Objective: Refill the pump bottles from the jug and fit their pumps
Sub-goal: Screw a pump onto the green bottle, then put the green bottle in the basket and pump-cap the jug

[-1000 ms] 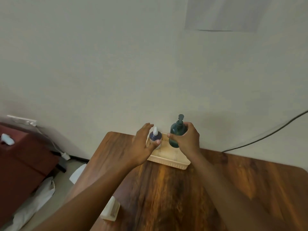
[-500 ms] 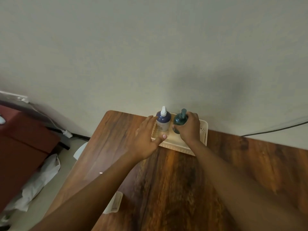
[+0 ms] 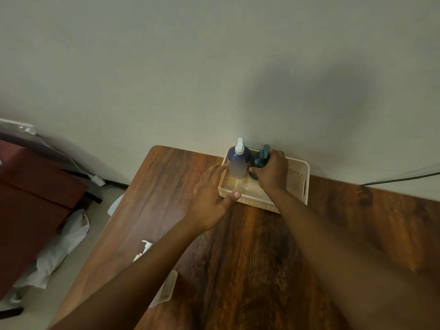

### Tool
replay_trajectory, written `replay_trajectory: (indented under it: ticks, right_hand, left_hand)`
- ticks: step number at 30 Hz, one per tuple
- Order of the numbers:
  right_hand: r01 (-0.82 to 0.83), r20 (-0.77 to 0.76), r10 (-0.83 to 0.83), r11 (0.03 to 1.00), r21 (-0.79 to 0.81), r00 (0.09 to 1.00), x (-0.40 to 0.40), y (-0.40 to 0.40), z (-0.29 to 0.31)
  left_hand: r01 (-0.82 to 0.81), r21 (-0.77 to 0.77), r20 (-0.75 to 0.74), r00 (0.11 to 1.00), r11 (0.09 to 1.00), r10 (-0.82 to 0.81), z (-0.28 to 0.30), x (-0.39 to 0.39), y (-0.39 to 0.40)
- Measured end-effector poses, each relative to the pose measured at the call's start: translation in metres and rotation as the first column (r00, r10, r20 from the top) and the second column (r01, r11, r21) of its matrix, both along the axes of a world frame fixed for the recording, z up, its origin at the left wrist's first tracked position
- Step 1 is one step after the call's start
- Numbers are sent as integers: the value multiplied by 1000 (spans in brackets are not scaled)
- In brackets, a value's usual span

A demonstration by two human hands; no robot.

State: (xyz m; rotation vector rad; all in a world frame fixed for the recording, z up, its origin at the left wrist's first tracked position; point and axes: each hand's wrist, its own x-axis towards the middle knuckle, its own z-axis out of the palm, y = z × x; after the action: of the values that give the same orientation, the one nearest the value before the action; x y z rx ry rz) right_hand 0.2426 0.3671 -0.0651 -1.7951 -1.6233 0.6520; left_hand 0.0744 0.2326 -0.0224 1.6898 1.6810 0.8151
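Two grips to tell apart: the right hand [image 3: 271,171] is clamped round the dark green pump bottle [image 3: 260,160], fingers wrapped on its body inside the cream basket [image 3: 300,179]; the left hand [image 3: 209,198] is spread loose and holds nothing, its thumb resting on the basket's near rim just beside the navy bottle with the white pump [image 3: 239,161]; both bottles stand upright, touching, at the basket's far-left corner against the wall; the basket sits at the far edge of the desk [image 3: 250,258]. Both pumps look fitted, so this seems the closing step, stowing the bottles; next the right hand need only let go cleanly. A second ago the left hand gripped the navy bottle, and both bottles were held above the basket.
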Motion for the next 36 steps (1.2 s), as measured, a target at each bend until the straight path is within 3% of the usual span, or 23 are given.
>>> replay_trajectory:
  ticks: [8,17,22,25,29,36]
  right_hand:
    - [-31,25,31,999,-31,999,-1,2,-2]
    - [-77,226,75,997,-1,971,14,-37,31]
    - [-245,185,227,967,76,956,10,-90,54]
    - [-381,174,368,923,52,914,-2,-125,63]
    - [-571,181,564,821,-12,806,-26,-166,73]
    - [-740,105,770,636,-220,630,-82,-227,81]
  left_hand:
    - [-10,50,-4,1000,999,10,2,-5,-6]
    - [-92,-20,-71,993,996,91,27,-12,-33]
    - [-130,-80,-121,985,988,119,46,-20,-56]
    - [-149,-64,-97,985,987,142,59,-28,-79]
    - [-207,-52,-234,954,977,190,75,-50,-115]
    - [-294,-61,-92,953,954,288,91,-95,-167]
